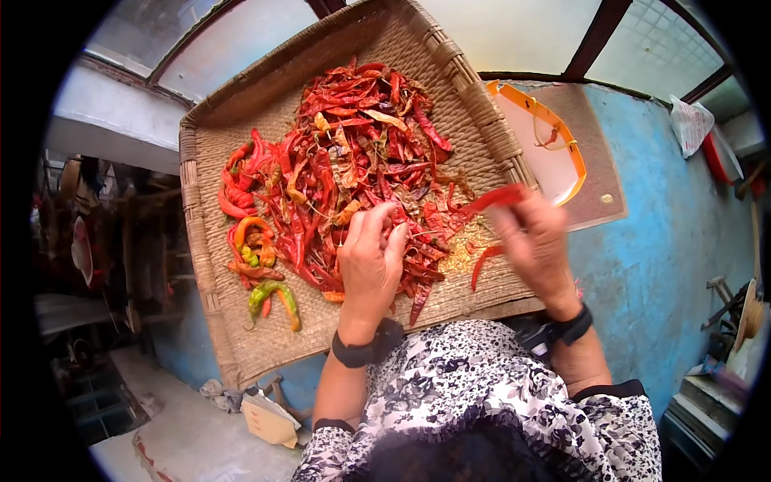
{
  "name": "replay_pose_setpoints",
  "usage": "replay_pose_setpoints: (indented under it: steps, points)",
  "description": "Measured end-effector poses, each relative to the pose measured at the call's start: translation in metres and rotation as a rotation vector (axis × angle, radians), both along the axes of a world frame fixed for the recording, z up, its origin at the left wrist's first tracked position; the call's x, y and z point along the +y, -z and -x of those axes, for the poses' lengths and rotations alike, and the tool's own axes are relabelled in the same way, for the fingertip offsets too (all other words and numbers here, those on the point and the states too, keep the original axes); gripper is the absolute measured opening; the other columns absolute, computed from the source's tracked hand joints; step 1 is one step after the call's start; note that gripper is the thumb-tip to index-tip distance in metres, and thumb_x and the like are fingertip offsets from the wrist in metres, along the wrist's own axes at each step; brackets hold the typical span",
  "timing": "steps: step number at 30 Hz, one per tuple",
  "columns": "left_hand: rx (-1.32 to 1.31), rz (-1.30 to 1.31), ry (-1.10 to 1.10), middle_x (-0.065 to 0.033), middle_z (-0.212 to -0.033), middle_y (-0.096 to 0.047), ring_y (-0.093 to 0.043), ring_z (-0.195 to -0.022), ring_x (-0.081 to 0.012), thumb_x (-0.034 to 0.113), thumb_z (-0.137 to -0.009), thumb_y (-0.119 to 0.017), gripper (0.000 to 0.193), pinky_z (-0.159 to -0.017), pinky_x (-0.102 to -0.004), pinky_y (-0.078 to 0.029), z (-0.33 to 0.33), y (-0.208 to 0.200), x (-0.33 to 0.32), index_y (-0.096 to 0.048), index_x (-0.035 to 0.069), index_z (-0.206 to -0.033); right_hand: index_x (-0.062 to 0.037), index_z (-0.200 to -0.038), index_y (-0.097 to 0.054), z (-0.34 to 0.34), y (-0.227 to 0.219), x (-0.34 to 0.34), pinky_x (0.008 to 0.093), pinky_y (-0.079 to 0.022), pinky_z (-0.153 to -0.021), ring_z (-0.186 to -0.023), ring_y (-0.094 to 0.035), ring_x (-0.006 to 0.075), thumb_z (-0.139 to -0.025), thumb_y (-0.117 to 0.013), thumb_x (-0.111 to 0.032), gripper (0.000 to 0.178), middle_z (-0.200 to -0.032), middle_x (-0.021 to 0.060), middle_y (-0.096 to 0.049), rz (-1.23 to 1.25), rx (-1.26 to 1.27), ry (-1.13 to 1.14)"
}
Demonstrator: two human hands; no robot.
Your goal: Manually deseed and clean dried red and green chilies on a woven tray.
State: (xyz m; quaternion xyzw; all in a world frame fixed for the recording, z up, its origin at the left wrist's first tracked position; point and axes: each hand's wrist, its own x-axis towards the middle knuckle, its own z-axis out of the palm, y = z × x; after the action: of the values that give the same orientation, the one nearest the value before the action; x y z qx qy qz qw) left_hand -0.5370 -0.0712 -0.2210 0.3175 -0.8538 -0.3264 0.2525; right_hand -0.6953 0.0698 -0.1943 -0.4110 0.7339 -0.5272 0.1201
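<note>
A heap of dried red chili peppers [321,177] lies in a woven basket tray [490,120]. My left hand [371,261] rests at the near side of the heap, fingers bent and thumb close to them; whatever they pinch is hidden. Over the basket's right side, my right hand [532,249] grips a red chili pepper [496,198] that sticks out leftward from the fingers. A curved red pepper [484,265] shows just below that hand; I cannot tell whether it is held. Pale loose seeds [462,255] lie scattered between my hands.
Green and orange peppers [275,301] lie apart at the basket's left front. Beyond its right edge sits an orange-rimmed white container [574,165] with a few red bits, on a brown mat [598,120]. A carton [271,419] stands on the floor, lower left.
</note>
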Motion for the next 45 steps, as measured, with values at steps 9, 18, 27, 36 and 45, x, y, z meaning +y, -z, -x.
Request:
replay_pose_setpoints:
  steps: [9, 18, 27, 36, 45]
  points:
    - [-0.225, 0.285, 0.008, -0.0145, -0.094, -0.066, -0.066, -0.075, -0.0311, 0.010, -0.085, -0.065, 0.029, -0.066, -0.0394, -0.053, 0.004, 0.032, -0.016, -0.057, 0.004, -0.112, -0.0030, -0.110, -0.062, 0.026, 0.015, 0.030, 0.0423, -0.053, -0.074, -0.087, -0.064, 0.0321, -0.082, -0.064, -0.004, 0.028, -0.097, 0.0166, -0.062, -0.231, 0.579, 0.107]
    - [0.070, -0.175, -0.026, -0.0045, -0.086, -0.067, -0.062, -0.071, -0.0107, 0.001, -0.091, -0.061, 0.017, -0.063, -0.0247, -0.049, -0.013, -0.001, -0.009, -0.060, 0.001, -0.108, -0.0070, -0.085, -0.058, 0.005, 0.051, 0.016, 0.0358, -0.053, -0.068, -0.088, -0.056, 0.0256, -0.076, -0.059, -0.006, 0.010, -0.089, 0.0076, -0.051, -0.446, 0.679, -0.288]
    - [0.413, -0.853, 0.145, -0.0028, -0.097, -0.065, -0.063, -0.082, -0.0075, 0.002, -0.094, -0.060, 0.015, -0.073, -0.0224, -0.054, 0.003, 0.007, 0.035, -0.056, 0.002, -0.109, 0.0022, -0.111, -0.061, -0.018, 0.043, -0.004, 0.0234, -0.051, -0.063, -0.073, -0.062, 0.0068, -0.090, -0.064, -0.006, 0.022, -0.082, 0.0021, -0.065, 0.022, -0.753, -0.348]
    - [0.026, 0.185, 0.127, -0.0100, -0.092, -0.066, -0.065, -0.082, -0.0209, -0.002, -0.087, -0.060, 0.013, -0.069, -0.0323, -0.050, -0.007, 0.007, -0.010, -0.065, 0.003, -0.098, 0.0014, -0.100, -0.065, 0.034, -0.010, 0.010, 0.0242, -0.050, -0.060, -0.069, -0.064, 0.0105, -0.091, -0.063, -0.003, 0.010, -0.079, 0.0059, -0.067, 0.150, 0.140, 0.224]
    - [-0.368, 0.392, 0.223, -0.0103, -0.108, -0.058, -0.059, -0.099, -0.0309, 0.001, -0.082, -0.062, 0.018, -0.075, -0.0403, -0.051, 0.002, 0.029, -0.024, -0.061, 0.007, -0.099, -0.0023, -0.110, -0.061, 0.009, 0.026, -0.005, 0.0414, -0.053, -0.075, -0.089, -0.063, 0.0339, -0.083, -0.071, -0.011, 0.031, -0.097, 0.0157, -0.063, -0.049, 0.356, -0.147]
